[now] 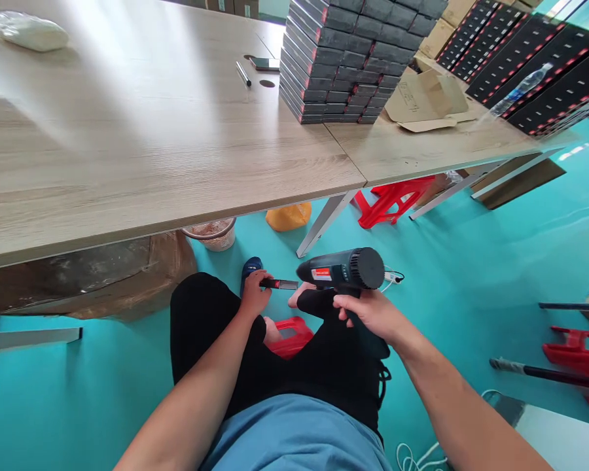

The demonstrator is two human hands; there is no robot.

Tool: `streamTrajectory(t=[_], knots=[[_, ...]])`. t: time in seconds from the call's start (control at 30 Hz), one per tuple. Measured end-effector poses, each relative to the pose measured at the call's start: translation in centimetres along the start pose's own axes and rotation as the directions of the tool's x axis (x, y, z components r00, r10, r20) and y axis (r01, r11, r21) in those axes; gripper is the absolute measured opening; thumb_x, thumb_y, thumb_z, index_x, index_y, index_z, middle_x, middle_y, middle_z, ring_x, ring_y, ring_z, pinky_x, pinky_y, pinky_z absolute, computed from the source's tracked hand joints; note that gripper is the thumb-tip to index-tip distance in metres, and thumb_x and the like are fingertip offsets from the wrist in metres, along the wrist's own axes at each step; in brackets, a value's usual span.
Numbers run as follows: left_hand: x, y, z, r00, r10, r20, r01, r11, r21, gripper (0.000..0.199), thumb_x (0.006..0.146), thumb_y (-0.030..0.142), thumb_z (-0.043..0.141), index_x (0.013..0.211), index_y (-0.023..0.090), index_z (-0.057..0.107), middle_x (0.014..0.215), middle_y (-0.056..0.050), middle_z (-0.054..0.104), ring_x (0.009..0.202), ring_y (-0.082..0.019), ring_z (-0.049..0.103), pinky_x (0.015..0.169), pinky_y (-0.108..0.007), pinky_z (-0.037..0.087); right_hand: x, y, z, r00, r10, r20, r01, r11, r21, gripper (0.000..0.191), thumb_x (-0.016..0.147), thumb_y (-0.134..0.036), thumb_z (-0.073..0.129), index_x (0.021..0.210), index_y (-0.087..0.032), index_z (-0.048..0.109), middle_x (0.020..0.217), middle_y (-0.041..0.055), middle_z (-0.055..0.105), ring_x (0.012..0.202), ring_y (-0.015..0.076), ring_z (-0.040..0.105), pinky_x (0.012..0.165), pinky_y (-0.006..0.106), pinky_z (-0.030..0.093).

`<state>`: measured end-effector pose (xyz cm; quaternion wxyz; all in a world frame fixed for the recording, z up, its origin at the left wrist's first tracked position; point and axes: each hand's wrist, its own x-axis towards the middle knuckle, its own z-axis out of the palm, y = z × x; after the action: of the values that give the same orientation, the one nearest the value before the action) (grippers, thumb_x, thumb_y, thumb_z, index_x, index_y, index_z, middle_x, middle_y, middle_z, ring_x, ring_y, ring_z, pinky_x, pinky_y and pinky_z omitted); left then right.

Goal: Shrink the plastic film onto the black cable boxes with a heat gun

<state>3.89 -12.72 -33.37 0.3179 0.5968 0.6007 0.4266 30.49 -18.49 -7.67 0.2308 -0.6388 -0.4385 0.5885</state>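
Note:
Over my lap, my right hand [366, 311] is wrapped round the handle of a dark heat gun [341, 268] with a red and white label. The gun's nozzle points left. My left hand [256, 293] pinches one end of a small, flat black box [279, 284] with a red mark, its other end towards the nozzle. A small gap lies between the box and the gun. Above both, on the wooden table [177, 150], rises a tall stack of dark, film-wrapped boxes [343, 65].
A pen [243, 74] and a phone [265, 64] lie left of the stack. Flattened cardboard [427, 98] and more black boxes [525, 59] are at the right. Below are a waste basket [216, 235], a yellow bag [288, 216], a table leg [326, 222] and a red stool [392, 199].

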Motion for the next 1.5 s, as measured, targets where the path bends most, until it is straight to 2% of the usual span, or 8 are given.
streamTrajectory(t=[0.3,0.47,0.63,0.8,0.93,1.1,1.27,1.5], knots=[[0.2,-0.1,0.1,0.993,-0.093,-0.067,0.084,0.987,-0.134,0.039,0.063,0.003,0.055,0.092,0.024,0.071,0.114,-0.005,0.071,0.116,-0.027,0.066,0.107,-0.046,0.051,-1.0,2.9,-2.9,0.985,0.155,-0.072,-0.133,0.960,0.245,0.030,0.077,-0.033,0.082,0.098,-0.014,0.075,0.082,0.0073,0.074,0.066,0.0166,0.067,0.051,0.023,0.057],[0.2,0.2,0.2,0.999,-0.019,-0.029,0.017,0.997,-0.081,0.036,0.064,0.005,0.056,0.092,0.024,0.071,0.112,-0.006,0.071,0.117,-0.027,0.065,0.105,-0.045,0.051,-1.9,2.3,-1.2,0.992,0.116,0.054,-0.126,0.957,0.263,0.035,0.075,-0.039,0.082,0.100,-0.014,0.075,0.085,0.0072,0.074,0.068,0.0171,0.067,0.054,0.025,0.056],[0.0,0.7,0.0,0.999,0.043,-0.022,-0.044,0.999,-0.013,0.032,0.068,0.007,0.060,0.093,0.024,0.071,0.112,-0.007,0.070,0.117,-0.028,0.065,0.107,-0.048,0.049,-1.9,0.7,1.1,0.995,-0.062,0.083,0.043,0.977,0.209,0.030,0.080,-0.040,0.078,0.101,-0.017,0.076,0.089,0.0060,0.073,0.070,0.0181,0.066,0.057,0.028,0.056],[-0.1,0.9,-0.4,1.000,0.007,-0.026,-0.007,1.000,-0.004,0.030,0.069,0.008,0.062,0.093,0.024,0.071,0.111,-0.006,0.071,0.118,-0.028,0.064,0.106,-0.046,0.050,-1.2,0.0,1.6,0.984,-0.051,0.172,0.031,0.993,0.118,0.025,0.078,-0.039,0.076,0.089,-0.017,0.076,0.073,0.0038,0.070,0.066,0.0193,0.064,0.055,0.030,0.054],[0.0,1.0,-0.5,0.999,-0.006,-0.052,0.005,1.000,-0.021,0.036,0.067,0.004,0.058,0.094,0.024,0.070,0.113,-0.006,0.071,0.116,-0.026,0.065,0.108,-0.045,0.050,-0.9,0.0,1.1,0.999,-0.032,-0.007,0.033,0.998,0.061,0.021,0.079,-0.039,0.073,0.085,-0.019,0.076,0.072,0.0033,0.070,0.067,0.0189,0.063,0.058,0.029,0.055],[0.3,0.9,-0.2,0.999,-0.022,-0.037,0.020,0.998,-0.058,0.031,0.069,0.009,0.061,0.096,0.023,0.070,0.112,-0.006,0.071,0.115,-0.027,0.066,0.107,-0.045,0.050,-1.3,-0.3,1.2,0.985,-0.065,0.161,0.042,0.989,0.142,0.023,0.078,-0.041,0.076,0.085,-0.018,0.076,0.072,0.0031,0.070,0.066,0.0190,0.063,0.056,0.029,0.054],[0.3,1.2,-0.4,0.998,-0.033,-0.047,0.030,0.997,-0.069,0.035,0.068,0.008,0.059,0.098,0.024,0.070,0.111,-0.005,0.072,0.114,-0.027,0.066,0.107,-0.045,0.051,-0.8,0.7,0.1,0.996,-0.004,-0.087,0.013,0.995,0.102,0.024,0.080,-0.041,0.076,0.087,-0.018,0.076,0.073,0.0041,0.071,0.067,0.0185,0.065,0.058,0.028,0.055],[0.4,1.0,-0.2,0.994,-0.087,-0.061,0.079,0.990,-0.118,0.037,0.069,0.010,0.058,0.101,0.024,0.070,0.113,-0.005,0.071,0.110,-0.025,0.067,0.106,-0.044,0.051,-1.3,2.0,-1.5,0.999,0.034,-0.027,-0.026,0.967,0.255,0.036,0.078,-0.042,0.082,0.102,-0.015,0.076,0.087,0.0069,0.075,0.068,0.0172,0.067,0.056,0.026,0.056]])
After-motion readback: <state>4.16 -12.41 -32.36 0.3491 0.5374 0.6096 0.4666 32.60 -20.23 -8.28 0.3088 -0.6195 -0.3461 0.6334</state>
